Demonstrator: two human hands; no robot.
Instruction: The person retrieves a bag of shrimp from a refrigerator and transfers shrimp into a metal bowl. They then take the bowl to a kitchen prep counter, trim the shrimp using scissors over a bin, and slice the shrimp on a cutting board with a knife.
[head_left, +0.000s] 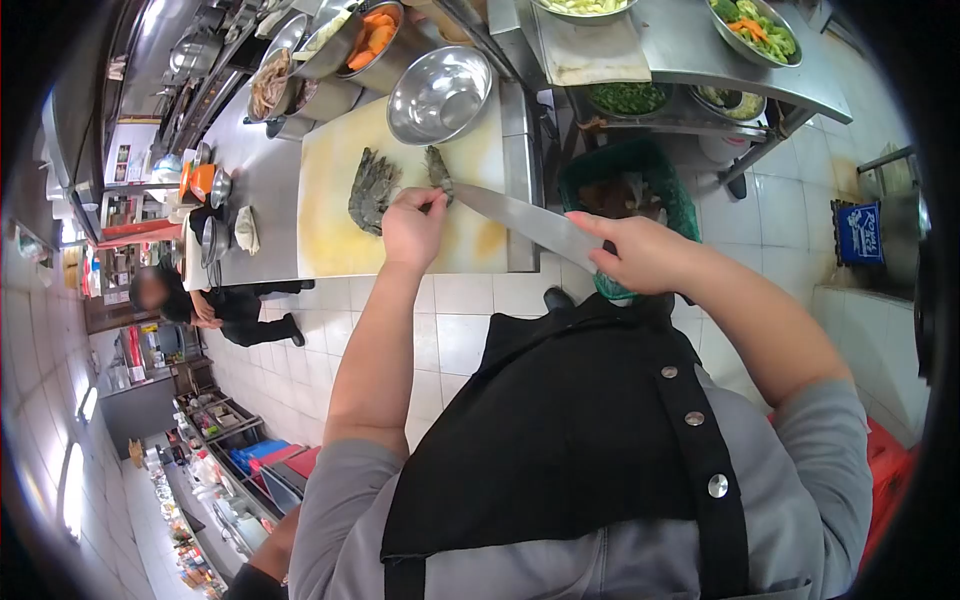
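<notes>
My left hand (414, 226) is closed on a grey raw shrimp (439, 172), pinching it against the yellowed cutting board (330, 245). A long knife (530, 222) is gripped by its dark handle in my right hand (632, 250). Its blade points left, and the tip meets the shrimp or lies right beside it; I cannot tell whether it cuts in. Several more grey shrimp (372, 192) lie in a pile just left of my left hand. Behind the shrimp, a shiny metal bowl (440, 95) rests on the board.
Metal pots, one with orange pieces (372, 40), stand behind the board. Right of the counter is a green basket-like bin (680, 195) on the floor. A steel table (680, 40) carries bowls of vegetables. Another person (235, 315) in dark clothes is at the far left.
</notes>
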